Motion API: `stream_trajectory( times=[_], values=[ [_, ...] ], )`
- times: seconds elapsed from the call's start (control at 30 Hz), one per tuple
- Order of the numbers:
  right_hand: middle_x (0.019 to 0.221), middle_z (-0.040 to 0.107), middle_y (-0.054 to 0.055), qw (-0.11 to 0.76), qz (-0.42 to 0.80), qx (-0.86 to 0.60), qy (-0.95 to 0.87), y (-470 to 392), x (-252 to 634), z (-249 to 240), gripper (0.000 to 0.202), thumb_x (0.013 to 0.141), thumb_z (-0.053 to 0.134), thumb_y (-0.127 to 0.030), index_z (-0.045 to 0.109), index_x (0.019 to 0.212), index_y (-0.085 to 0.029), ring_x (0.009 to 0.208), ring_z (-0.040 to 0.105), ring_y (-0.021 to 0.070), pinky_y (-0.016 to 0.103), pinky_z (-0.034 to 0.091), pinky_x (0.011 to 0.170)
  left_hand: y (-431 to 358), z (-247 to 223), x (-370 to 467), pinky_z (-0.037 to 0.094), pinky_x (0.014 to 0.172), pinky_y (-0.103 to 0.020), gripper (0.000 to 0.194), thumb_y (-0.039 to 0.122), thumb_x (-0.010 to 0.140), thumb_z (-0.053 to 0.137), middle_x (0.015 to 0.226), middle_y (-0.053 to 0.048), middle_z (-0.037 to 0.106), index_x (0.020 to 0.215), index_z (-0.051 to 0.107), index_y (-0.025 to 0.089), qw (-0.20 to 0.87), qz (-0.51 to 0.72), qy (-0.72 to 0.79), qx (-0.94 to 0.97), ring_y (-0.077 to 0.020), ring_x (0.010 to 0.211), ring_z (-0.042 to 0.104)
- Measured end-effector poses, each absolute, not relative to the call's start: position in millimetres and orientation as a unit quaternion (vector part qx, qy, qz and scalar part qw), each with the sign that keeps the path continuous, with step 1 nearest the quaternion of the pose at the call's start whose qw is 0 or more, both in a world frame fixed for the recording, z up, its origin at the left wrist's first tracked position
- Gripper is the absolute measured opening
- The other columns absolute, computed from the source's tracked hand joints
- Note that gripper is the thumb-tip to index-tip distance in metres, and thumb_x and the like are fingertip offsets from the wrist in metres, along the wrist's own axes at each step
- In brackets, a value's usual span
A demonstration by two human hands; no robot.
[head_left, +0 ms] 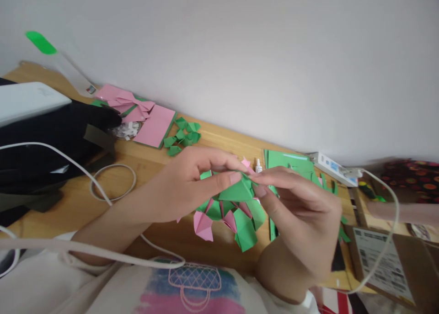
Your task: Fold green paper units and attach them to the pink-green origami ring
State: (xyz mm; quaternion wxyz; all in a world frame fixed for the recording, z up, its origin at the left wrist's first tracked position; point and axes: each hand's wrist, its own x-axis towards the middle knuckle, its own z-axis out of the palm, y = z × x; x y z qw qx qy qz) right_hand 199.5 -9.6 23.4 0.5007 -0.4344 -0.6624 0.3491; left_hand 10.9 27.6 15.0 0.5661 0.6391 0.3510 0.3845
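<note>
Paper [237, 191] in both hands [192, 179] [302, 209]

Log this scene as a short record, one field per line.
Left hand: the left hand pinches green folded paper between thumb and fingers
Right hand: the right hand pinches the same paper near its right end
Below the hands: pink and green folded pieces; whether joined to the held paper, cannot tell
Beyond the left hand: small green folded pieces, pink sheet
Beyond the right hand: green sheets, white power strip
</note>
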Motion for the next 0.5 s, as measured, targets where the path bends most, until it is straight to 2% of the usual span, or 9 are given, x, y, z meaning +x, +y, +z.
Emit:
stream_trajectory(
  times=[0.23,0.3,0.4,0.5],
  values=[
    [0.084,0.074,-0.001,0.492,0.313,-0.432,-0.688,-9.6,198.4,24.2,0.039,0.081,0.061,0.002,0.075,0.098,-0.030,0.080,0.069,0.0161,0.030,0.053,0.067,24.9,23.1,10.6,0.055,0.085,-0.025,0.019,0.018,0.088,0.056,0.094,0.000,0.078,0.093,0.073,0.023,0.596,0.377,0.343,0.620,-0.0185,0.102,0.071],
    [0.084,0.073,-0.001,0.484,0.302,-0.435,-0.697,-10.1,197.7,25.5,0.039,0.080,0.061,0.002,0.075,0.097,-0.030,0.080,0.069,0.0158,0.031,0.053,0.068,24.3,24.5,11.0,0.056,0.079,-0.024,0.019,0.020,0.089,0.056,0.094,0.000,0.078,0.092,0.074,0.022,0.596,0.387,0.344,0.614,-0.0174,0.095,0.072],
    [0.083,0.072,-0.001,0.468,0.285,-0.437,-0.713,-11.3,196.9,28.0,0.038,0.080,0.060,0.003,0.075,0.096,-0.028,0.077,0.069,0.0147,0.029,0.053,0.067,25.3,23.1,11.6,0.054,0.069,-0.020,0.018,0.027,0.092,0.058,0.084,0.001,0.077,0.090,0.075,0.022,0.571,0.385,0.354,0.633,-0.0144,0.081,0.072],
    [0.083,0.072,0.000,0.455,0.266,-0.434,-0.731,-12.2,196.9,29.9,0.035,0.080,0.060,0.002,0.075,0.095,-0.026,0.076,0.069,0.0145,0.028,0.053,0.063,27.1,20.2,12.2,0.054,0.070,-0.019,0.016,0.025,0.091,0.059,0.082,0.002,0.077,0.090,0.074,0.022,0.566,0.379,0.347,0.644,-0.0135,0.080,0.071]
  ],
)
